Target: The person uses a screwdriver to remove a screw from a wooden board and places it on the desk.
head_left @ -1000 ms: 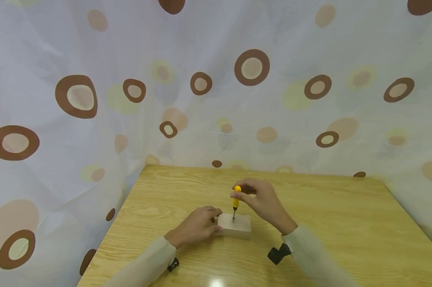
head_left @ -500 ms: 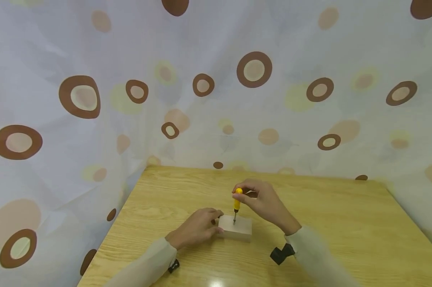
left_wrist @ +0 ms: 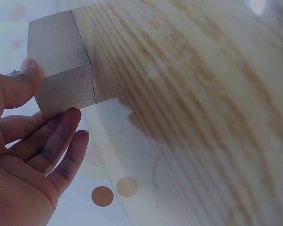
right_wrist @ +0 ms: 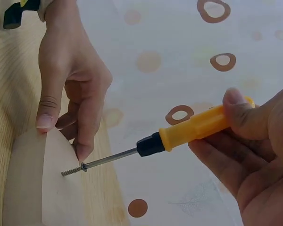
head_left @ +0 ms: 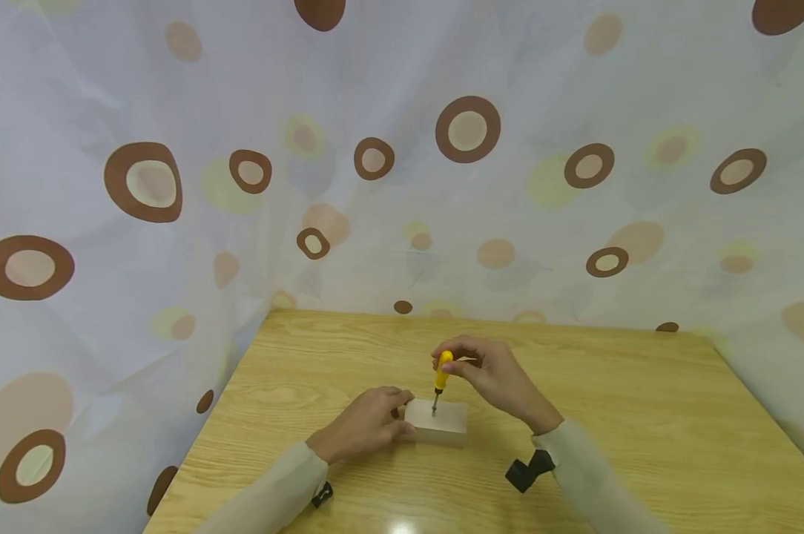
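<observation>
Clock centred on the block, twelve pointing away from me. The pale, rectangular wooden block [head_left: 447, 429] lies flat on the light wood-grain counter [head_left: 642, 415], its long side running from nine to three. My left hand [head_left: 365, 423] sits at nine, pinching that end: thumb at the eight o'clock corner, forefinger near the ten. In the left wrist view the two outer fingers curve below the block.

My right hand [head_left: 498, 374] is up between one and two, above the block. Thumb and fingers pinch the yellow plastic handle of a slim screwdriver with a black collar and a grey metal shaft [right_wrist: 193, 129]. The tool leans, handle end toward one o'clock, tip down on a small grey metal screw [right_wrist: 73, 171]. The screw stands in the block's upper face, left of its middle, a stretch of thread showing above the wood; I cannot tell how deep the point sits.

Cream sleeves [head_left: 275, 482] on both my arms. Black wrist device [head_left: 530, 470] on the right arm, about four o'clock from the block; a smaller black piece [head_left: 322, 494] shows under the left cuff, toward eight. White sheet [head_left: 402, 81] with brown rings hangs behind, beyond twelve.
</observation>
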`<state>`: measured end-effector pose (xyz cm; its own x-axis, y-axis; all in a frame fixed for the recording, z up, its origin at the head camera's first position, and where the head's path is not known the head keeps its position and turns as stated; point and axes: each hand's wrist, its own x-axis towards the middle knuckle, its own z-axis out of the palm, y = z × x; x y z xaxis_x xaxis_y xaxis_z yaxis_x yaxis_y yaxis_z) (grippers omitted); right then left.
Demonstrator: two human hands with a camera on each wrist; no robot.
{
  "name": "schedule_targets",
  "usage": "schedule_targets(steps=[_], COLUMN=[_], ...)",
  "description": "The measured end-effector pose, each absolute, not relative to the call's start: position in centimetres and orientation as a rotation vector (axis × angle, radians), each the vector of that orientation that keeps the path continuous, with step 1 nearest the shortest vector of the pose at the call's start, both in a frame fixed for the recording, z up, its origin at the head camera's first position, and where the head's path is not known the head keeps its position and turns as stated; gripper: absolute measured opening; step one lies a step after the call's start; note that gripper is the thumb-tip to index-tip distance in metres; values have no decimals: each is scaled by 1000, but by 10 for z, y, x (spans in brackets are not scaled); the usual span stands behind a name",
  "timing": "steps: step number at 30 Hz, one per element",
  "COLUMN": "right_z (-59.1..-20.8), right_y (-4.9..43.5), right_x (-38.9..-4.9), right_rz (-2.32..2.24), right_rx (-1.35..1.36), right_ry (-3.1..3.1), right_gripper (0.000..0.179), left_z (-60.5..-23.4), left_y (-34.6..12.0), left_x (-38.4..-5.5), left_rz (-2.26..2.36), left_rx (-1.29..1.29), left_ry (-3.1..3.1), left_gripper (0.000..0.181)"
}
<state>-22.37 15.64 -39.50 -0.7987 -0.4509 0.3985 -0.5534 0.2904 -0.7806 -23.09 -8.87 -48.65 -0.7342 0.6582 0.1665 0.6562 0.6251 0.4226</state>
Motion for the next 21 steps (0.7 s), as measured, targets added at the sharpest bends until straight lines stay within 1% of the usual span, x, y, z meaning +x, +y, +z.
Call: schedule_targets(steps=[8, 12, 16, 21], right_z=[-396, -395, -395, -395], right_y=[151, 155, 158, 153], right_x=[-222, -227, -231, -226], right_rz=[1504, 1499, 1539, 1487], right_rx=[863, 910, 944, 806], right_ry=[-2453, -2461, -2506, -2522], right_gripper=[20, 15, 15, 18], left_z=[-485, -484, -486, -488], left_y=[-90, -89, -89, -89], left_x=[-232, -233, -233, -233], left_rz=[745, 746, 749, 761], left_rx=[1141, 1148, 1128, 1107], left_ry=[2814, 2818, 2824, 2813], left_gripper=[53, 53, 52, 52])
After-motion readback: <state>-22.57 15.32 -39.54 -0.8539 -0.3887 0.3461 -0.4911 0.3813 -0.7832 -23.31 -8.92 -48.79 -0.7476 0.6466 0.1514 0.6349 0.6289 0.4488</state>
